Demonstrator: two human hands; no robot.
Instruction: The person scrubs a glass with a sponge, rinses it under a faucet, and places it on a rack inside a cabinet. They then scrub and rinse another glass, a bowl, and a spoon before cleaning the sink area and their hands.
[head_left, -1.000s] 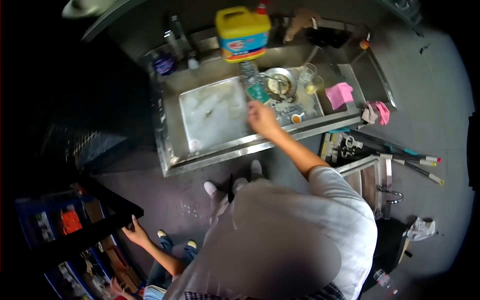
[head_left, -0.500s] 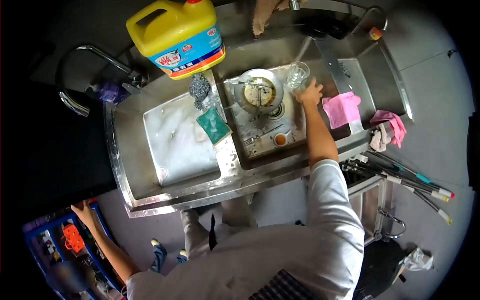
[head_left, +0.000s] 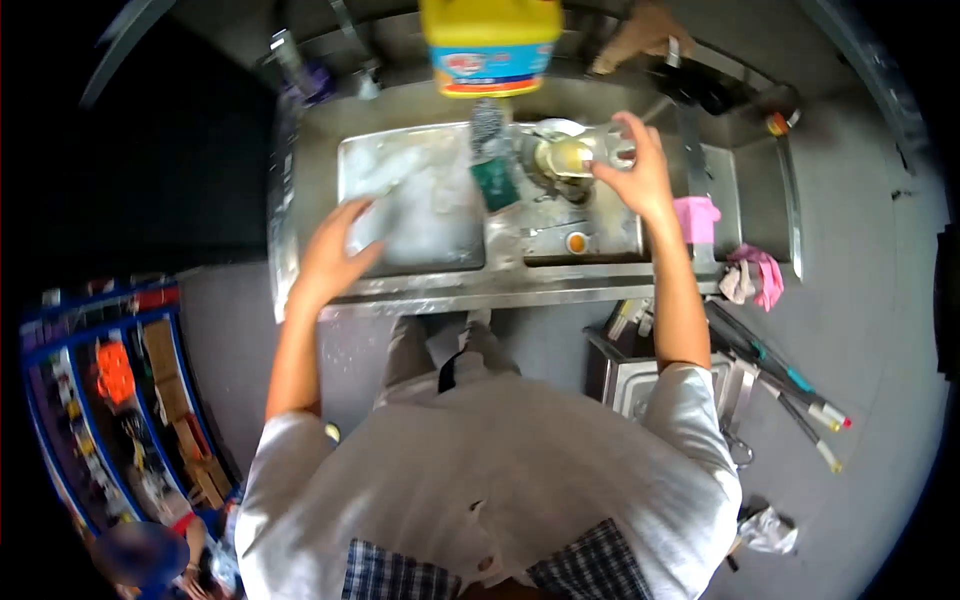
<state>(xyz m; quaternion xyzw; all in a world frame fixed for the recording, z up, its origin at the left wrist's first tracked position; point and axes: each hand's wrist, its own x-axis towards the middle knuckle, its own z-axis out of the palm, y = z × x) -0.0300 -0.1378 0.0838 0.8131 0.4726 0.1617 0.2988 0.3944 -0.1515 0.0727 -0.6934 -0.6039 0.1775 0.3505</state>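
Observation:
My right hand (head_left: 645, 175) is closed around a clear drinking glass (head_left: 612, 143), held tipped to the left above the middle basin (head_left: 615, 225). Under and beside the glass are dishes, including a pale dish rim (head_left: 558, 127); they are partly covered and blurred. My left hand (head_left: 335, 255) hovers at the left basin's front side with fingers apart and nothing in them. White suds (head_left: 425, 210) fill that basin's floor. On the divider lie a green scouring sponge (head_left: 495, 185) and grey steel wool (head_left: 487, 128). A small cup with orange-brown contents (head_left: 576, 243) sits in the middle basin.
A yellow detergent jug (head_left: 490, 50) stands behind the divider. Pink cloth (head_left: 697, 218) hangs over the right divider, and pink gloves (head_left: 765, 275) lie at the right front corner. Long poles (head_left: 790, 375) lean at the right. A blue-framed shelf (head_left: 130, 340) is at the left.
My right hand has lifted the glass from the basin and tipped it left. My left hand has come from low at the left to the left basin. The camera view has shifted.

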